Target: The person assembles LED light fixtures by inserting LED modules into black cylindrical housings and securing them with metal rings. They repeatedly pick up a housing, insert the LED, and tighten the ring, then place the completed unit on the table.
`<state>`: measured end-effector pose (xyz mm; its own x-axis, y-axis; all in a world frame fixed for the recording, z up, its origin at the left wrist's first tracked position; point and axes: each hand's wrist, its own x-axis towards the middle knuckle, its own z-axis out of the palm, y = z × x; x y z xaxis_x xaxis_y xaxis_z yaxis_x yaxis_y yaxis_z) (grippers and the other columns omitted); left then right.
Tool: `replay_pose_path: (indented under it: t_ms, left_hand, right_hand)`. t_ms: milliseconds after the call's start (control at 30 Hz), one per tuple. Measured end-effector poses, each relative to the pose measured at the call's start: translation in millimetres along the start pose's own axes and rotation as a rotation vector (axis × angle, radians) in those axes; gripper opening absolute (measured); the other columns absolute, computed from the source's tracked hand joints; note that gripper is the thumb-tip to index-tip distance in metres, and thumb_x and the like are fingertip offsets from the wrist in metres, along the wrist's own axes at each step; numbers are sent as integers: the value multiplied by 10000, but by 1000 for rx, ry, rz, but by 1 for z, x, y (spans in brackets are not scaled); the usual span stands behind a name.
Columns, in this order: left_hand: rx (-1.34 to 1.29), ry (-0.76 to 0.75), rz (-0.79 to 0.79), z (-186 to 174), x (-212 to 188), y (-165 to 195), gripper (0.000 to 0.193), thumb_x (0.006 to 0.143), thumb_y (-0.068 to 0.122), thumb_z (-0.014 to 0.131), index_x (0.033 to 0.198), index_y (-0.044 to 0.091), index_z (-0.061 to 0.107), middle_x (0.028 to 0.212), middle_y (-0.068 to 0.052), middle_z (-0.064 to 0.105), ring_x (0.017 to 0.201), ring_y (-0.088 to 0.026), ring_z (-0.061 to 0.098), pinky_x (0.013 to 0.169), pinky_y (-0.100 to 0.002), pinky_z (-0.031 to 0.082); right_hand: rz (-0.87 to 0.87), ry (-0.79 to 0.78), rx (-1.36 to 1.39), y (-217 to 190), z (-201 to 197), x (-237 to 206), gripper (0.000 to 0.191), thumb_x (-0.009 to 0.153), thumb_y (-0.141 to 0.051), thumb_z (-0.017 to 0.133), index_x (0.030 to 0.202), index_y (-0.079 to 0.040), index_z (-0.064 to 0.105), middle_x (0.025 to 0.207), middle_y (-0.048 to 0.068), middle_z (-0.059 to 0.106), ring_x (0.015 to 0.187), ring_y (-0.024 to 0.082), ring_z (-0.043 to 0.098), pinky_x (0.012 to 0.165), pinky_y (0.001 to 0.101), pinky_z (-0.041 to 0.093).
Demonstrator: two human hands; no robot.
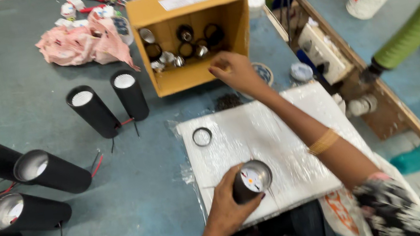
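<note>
Black and cylindrical, the lamp housing [250,180] stood upright on the white foam sheet [258,132], its open end up and a small LED disc showing inside. The left hand [229,207] was wrapped around the barrel, fingers curled closed on its side, steadying it near the sheet's front edge. The right hand [234,71] was stretched out to the cardboard box [190,36], which lay on its side with its mouth facing the person; the fingers were drawn together at the box's lower lip, but whether they pinched a part could not be told. Inside the box lay loose black rings and small silver reflector cups [177,55]. One black ring [202,137] rested alone on the foam sheet, well apart from the housing.

To the left on the grey-green table [16,82], several more black housings [51,172] lay on their sides with red and black leads trailing, and two [110,101] stood upright just beside the box. A crumpled pink cloth [81,43] sat behind them.

By my judgement, the work went best with the housing kept firmly upright and unturned, so that any fetched part could drop squarely into the open end, and with one piece picked at a time from the jumble.
</note>
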<state>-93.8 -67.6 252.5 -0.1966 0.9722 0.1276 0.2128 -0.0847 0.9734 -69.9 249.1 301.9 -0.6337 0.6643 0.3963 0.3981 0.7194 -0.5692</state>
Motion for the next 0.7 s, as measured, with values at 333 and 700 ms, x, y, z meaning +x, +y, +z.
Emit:
replay_pose_path:
  t_ms: [333, 700]
  left_hand:
    - [-72, -45, 31, -6, 0, 8, 645, 732, 157, 869, 1302, 71, 580, 1236, -161, 695, 1179, -309, 703, 1013, -384, 541]
    - [-93, -69, 94, -7, -5, 3, 652, 730, 154, 850, 1316, 59, 582, 1218, -151, 693, 1158, -282, 700, 1009, -371, 534]
  right_hand:
    - [78, 146, -515, 67, 86, 97, 249, 797, -324, 791, 995, -173, 770, 985, 132, 717, 956, 343, 672, 929, 527, 475]
    - [-148, 155, -183, -77, -53, -154, 372, 780, -139, 843, 1067, -29, 634, 969, 126, 660, 863, 282, 658, 746, 365, 544]
